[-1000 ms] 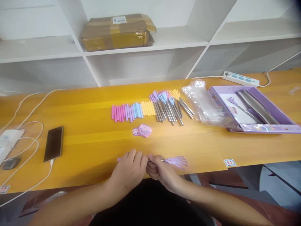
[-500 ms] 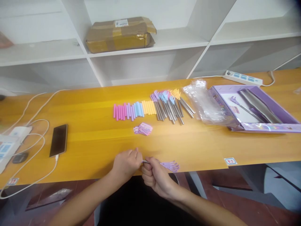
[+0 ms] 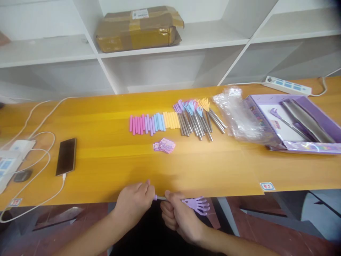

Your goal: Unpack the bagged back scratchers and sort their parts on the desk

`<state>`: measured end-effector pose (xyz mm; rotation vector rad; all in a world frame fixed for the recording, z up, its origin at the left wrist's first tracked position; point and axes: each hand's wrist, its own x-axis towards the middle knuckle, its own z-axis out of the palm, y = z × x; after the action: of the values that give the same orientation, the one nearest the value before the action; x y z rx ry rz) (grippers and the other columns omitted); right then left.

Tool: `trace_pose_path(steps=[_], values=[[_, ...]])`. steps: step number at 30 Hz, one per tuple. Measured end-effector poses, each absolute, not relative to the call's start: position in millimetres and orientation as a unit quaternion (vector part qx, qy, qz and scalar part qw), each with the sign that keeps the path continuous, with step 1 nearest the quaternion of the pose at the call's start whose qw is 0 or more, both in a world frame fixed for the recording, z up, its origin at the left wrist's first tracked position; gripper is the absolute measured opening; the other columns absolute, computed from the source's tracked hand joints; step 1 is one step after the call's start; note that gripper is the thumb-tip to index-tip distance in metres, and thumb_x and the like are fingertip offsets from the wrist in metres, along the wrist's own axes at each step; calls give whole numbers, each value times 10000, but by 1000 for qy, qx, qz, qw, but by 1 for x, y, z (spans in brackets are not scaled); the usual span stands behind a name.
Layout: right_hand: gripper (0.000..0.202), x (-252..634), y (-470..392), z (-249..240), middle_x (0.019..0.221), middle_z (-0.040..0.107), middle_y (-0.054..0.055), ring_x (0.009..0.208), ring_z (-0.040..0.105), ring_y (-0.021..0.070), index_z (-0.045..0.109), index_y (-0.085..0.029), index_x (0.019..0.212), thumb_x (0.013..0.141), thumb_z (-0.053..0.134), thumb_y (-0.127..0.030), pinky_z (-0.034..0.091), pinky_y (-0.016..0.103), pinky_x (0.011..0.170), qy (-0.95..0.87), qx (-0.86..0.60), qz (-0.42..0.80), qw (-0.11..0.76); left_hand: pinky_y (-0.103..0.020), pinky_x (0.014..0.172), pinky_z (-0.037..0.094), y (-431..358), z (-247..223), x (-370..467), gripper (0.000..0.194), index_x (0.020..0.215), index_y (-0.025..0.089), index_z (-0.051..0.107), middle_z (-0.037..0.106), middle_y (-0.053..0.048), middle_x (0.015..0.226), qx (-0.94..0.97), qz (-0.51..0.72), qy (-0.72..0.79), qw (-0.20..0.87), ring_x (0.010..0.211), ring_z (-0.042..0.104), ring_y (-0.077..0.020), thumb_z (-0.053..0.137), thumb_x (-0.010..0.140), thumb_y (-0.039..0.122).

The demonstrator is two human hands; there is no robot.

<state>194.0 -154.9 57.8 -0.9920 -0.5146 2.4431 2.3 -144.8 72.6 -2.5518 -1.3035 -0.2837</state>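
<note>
A back scratcher with a purple claw head [image 3: 196, 205] lies across both my hands at the table's front edge. My right hand [image 3: 182, 215] is closed round its metal rod, close behind the head. My left hand [image 3: 135, 202] is wrapped round a purple handle sleeve [image 3: 155, 197]; only the sleeve's end shows beside the fist, with the rod running into it. Beyond my hands lie small pink cards [image 3: 166, 145]. Pink, purple, blue and yellow sleeves [image 3: 154, 123] form a row, beside several back scratchers [image 3: 198, 121] with metal rods and coloured heads.
Clear plastic bags [image 3: 239, 115] lie right of the back scratchers, against a purple box [image 3: 291, 144] holding another back scratcher and grey packing. A phone [image 3: 66, 156] on a white cable and power strips [image 3: 289, 86] are on the table [image 3: 101, 153]. A taped carton [image 3: 138, 32] sits on the shelf.
Both hands have moved down toward the table's front edge and slightly apart. More of the rod and the sleeve's purple end now show between them. The camera view has shifted slightly.
</note>
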Motion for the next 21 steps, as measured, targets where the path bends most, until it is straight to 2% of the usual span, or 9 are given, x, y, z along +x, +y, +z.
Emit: trace_pose_path(steps=[6,12,16,18,21], values=[[789,186,-150,59,487,188,-116,407,176,40,275,-255,587,870,631,-901,90,288,439,-225,-346,885,214,-305,479,384,-150,83,-12,350,774,231,495,556,42,590,-875,-78,-463,115,482,590,-172,513,975,-54],[835,186,-148,68,489,215,-117,401,186,34,272,-249,589,790,691,-943,106,276,424,-229,-367,876,213,-307,486,403,-155,87,-20,302,853,211,535,572,41,610,-876,-75,-464,105,492,595,-172,483,982,-57],[832,188,-150,70,499,236,-120,418,197,36,288,-243,619,770,729,-932,133,263,428,-219,-375,872,225,-313,481,390,-155,85,-25,306,833,225,505,556,43,609,-881,-80,-458,91,485,579,-176,516,967,-49],[826,189,-152,67,507,226,-118,430,198,41,286,-242,627,791,719,-925,151,261,433,-224,-372,868,242,-301,491,392,-156,83,-29,289,853,219,517,563,43,615,-883,-79,-455,84,494,583,-171,530,959,-50],[787,193,-155,64,526,208,-112,450,199,50,282,-239,637,894,661,-879,169,271,451,-258,-355,860,260,-286,511,409,-159,81,-36,291,869,213,522,578,44,629,-885,-72,-455,74,512,588,-160,536,930,-71]])
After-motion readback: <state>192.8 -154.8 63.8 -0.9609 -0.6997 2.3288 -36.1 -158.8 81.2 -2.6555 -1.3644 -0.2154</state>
